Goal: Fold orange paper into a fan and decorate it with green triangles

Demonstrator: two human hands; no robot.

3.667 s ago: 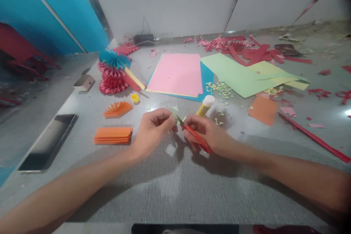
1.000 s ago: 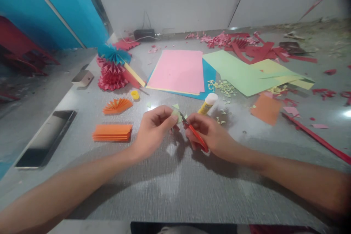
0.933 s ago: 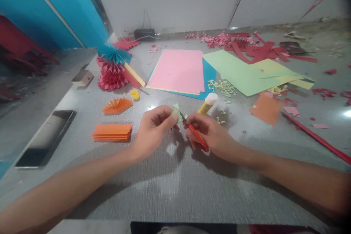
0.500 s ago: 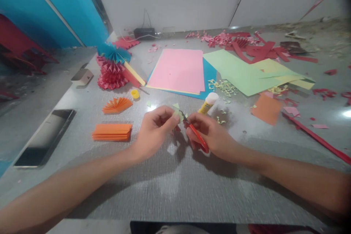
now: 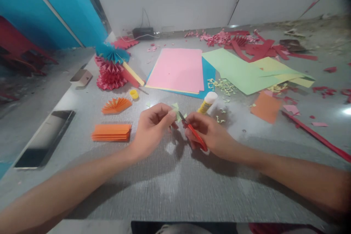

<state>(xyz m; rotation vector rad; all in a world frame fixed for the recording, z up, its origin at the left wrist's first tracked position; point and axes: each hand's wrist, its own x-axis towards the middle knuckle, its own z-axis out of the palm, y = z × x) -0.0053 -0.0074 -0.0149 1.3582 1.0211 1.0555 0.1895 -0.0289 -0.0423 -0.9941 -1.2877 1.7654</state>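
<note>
Between thumb and fingers, my left hand (image 5: 155, 128) pinches a small piece of light green paper (image 5: 176, 107). My right hand (image 5: 211, 131) grips red-handled scissors (image 5: 196, 136), whose dark blades point up and left against the green paper. Just behind my right hand stands a glue stick (image 5: 207, 102) with a yellow body and white end; its yellow cap (image 5: 134, 94) lies off to the left. Left of my left hand are a pleated orange paper fan (image 5: 116, 106) and a folded stack of orange paper (image 5: 111, 132). The fingertips of my right hand are partly hidden.
Pink sheets (image 5: 177, 69) lie over a blue sheet (image 5: 210, 69), beside green sheets (image 5: 241, 69). Green snippets (image 5: 225, 86) and red scraps (image 5: 255, 49) are scattered on the right. A phone (image 5: 45, 139) and a blue-and-red pleated paper stack (image 5: 112, 67) sit on the left.
Both hands stay nearly in place with the paper and scissors. The scissor blades and the green paper have shifted slightly against each other; the whole view has moved a little.
</note>
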